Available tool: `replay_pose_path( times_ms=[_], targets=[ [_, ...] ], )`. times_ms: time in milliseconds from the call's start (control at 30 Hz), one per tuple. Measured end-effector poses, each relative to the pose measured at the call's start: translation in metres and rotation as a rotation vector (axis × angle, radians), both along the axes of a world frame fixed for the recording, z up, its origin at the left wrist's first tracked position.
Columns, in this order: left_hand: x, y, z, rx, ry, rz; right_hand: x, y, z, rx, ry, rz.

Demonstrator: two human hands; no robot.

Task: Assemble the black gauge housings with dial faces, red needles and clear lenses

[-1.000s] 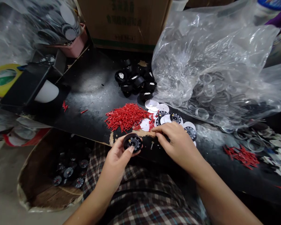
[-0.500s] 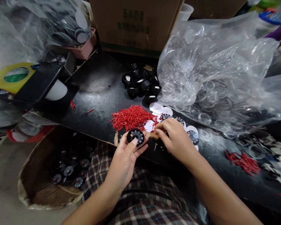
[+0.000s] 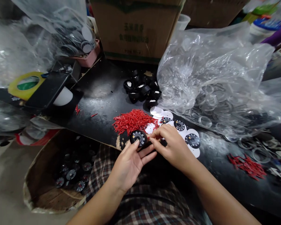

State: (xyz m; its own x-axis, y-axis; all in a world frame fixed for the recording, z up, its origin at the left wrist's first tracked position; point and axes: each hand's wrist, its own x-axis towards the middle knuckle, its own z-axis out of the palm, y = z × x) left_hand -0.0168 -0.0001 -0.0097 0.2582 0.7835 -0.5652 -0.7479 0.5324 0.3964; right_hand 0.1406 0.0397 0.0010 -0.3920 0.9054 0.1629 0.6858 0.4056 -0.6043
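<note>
My left hand [image 3: 130, 164] holds a round black gauge [image 3: 139, 137] by its edge, thumb on the dial face with white markings. The other left fingers stretch out below it. Just right of the gauge, my right hand [image 3: 172, 145] is pinched, and a small red pointer [image 3: 148, 137] shows at its fingertips, mostly hidden. Behind the gauge lies a heap of red pointers [image 3: 131, 121]. White discs [image 3: 156, 111] and printed black dial discs [image 3: 192, 140] are spread beside and beyond my right hand.
Black round housings [image 3: 140, 89] are clustered at the back. A clear plastic bag [image 3: 215, 75] of clear rings fills the right; a smaller red pointer pile [image 3: 247, 165] lies in front. Cardboard box [image 3: 138, 31] stands behind. A bin [image 3: 29, 190] of finished-looking gauges sits lower left.
My right hand has moved left from beside the discs to the gauge's edge. The gauge has shifted slightly right and down in view, and the camera view has shifted a little.
</note>
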Motion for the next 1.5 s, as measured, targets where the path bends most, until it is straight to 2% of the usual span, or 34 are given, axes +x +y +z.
replay_pose_path(
  times_ms=[133,367,533,600,733,933,1367,1500],
  targets=[
    [0.006,0.003,0.001,-0.001,0.002,0.028,0.005,-0.014,0.006,-0.005,0.051,-0.058],
    [0.014,-0.009,0.001,0.248,0.336,0.074,0.005,-0.021,0.011,-0.059,-0.018,-0.141],
    [0.013,-0.003,-0.003,0.291,0.4,0.117,0.002,-0.023,0.018,-0.159,0.216,-0.089],
    [0.016,0.001,-0.007,0.28,0.392,0.071,0.001,-0.024,0.02,-0.201,0.258,-0.091],
    [0.024,0.002,-0.013,0.33,0.441,-0.033,-0.001,-0.024,0.021,-0.196,0.16,-0.126],
    [0.021,0.0,-0.005,0.459,0.617,-0.078,0.0,-0.025,0.021,-0.194,0.094,-0.143],
    [0.017,-0.006,0.003,0.532,0.836,-0.051,-0.005,-0.039,0.02,-0.229,0.189,-0.199],
    [0.015,-0.005,0.003,0.52,0.783,-0.071,-0.004,-0.039,0.019,-0.264,0.184,-0.232]
  ],
)
